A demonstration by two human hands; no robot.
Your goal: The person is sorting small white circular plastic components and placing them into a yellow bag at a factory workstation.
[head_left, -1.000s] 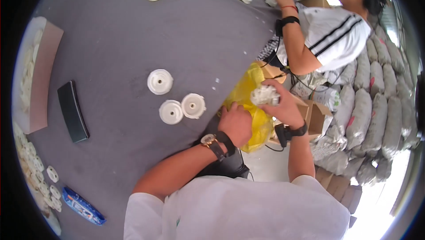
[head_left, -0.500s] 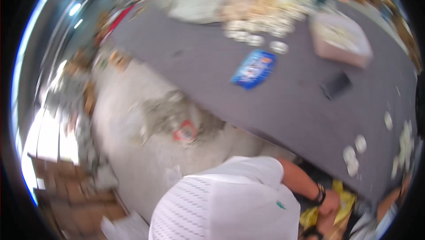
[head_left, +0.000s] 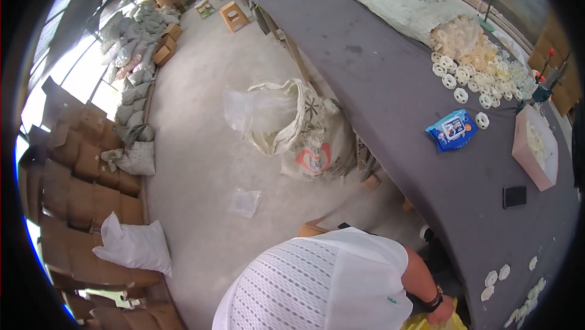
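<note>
My left hand (head_left: 446, 316), with a watch on the wrist, shows at the bottom edge, closed on a yellow bag (head_left: 426, 325) below the edge of the long grey table (head_left: 390, 86). Most of that bag is cut off by the frame. My white-shirted shoulder (head_left: 317, 287) fills the lower middle. My right hand is out of the picture. A few white round plastic parts (head_left: 496, 278) lie on the table just above my left hand.
A big open sack with a clear liner (head_left: 304, 141) stands on the concrete floor beside the table. On the table lie a heap of white round parts (head_left: 469, 68), a blue packet (head_left: 452, 130), a pink box (head_left: 536, 147) and a black phone (head_left: 515, 196). Cardboard boxes (head_left: 79, 171) line the left wall.
The view has swung from the tabletop and both hands at the yellow bag to the floor and far table end. My right hand and the other person have left the picture.
</note>
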